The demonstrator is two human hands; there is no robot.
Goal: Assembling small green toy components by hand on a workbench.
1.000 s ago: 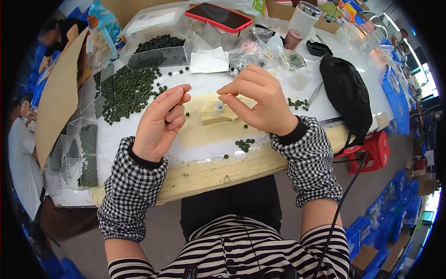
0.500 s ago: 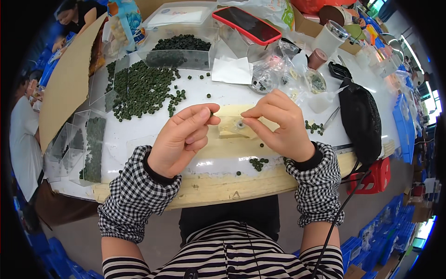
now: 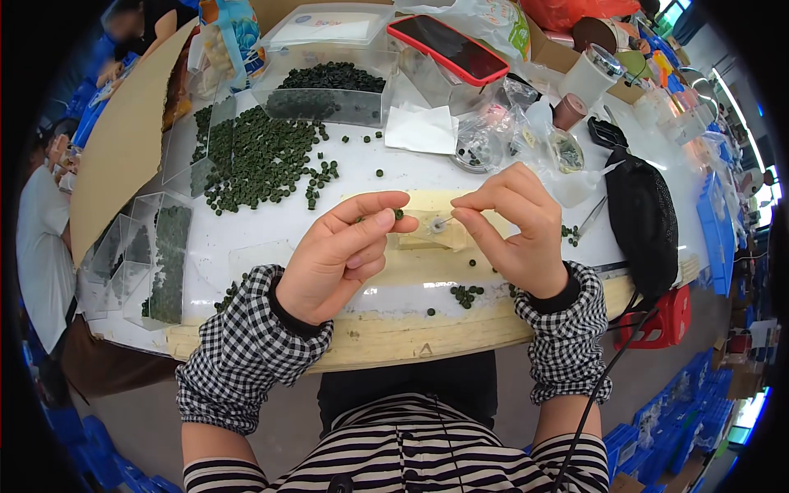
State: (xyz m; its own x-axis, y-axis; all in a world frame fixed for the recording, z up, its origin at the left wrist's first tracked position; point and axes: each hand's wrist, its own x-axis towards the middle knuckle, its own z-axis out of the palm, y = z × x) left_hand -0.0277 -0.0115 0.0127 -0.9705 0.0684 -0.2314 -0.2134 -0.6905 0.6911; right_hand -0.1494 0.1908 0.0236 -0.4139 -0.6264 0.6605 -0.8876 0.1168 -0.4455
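My left hand (image 3: 341,255) pinches a small dark green bead (image 3: 399,214) between thumb and forefinger, over a pale wooden board (image 3: 411,271). My right hand (image 3: 514,226) faces it, its thumb and forefinger pinched on a thin needle or thread end (image 3: 442,220) that points at the bead. A small wooden block (image 3: 427,238) lies on the board just below the fingertips. A few loose green beads (image 3: 464,292) lie on the board near my right wrist.
A big heap of green beads (image 3: 263,160) spreads at the back left, beside a clear box (image 3: 325,90) of more. A red phone (image 3: 448,48), plastic bags, cups and a black pouch (image 3: 645,222) crowd the back and right. Cardboard (image 3: 115,156) stands left.
My left hand has moved right, with the bead now pinched at its fingertips. The fingertips of both hands have come close together over the wooden block.
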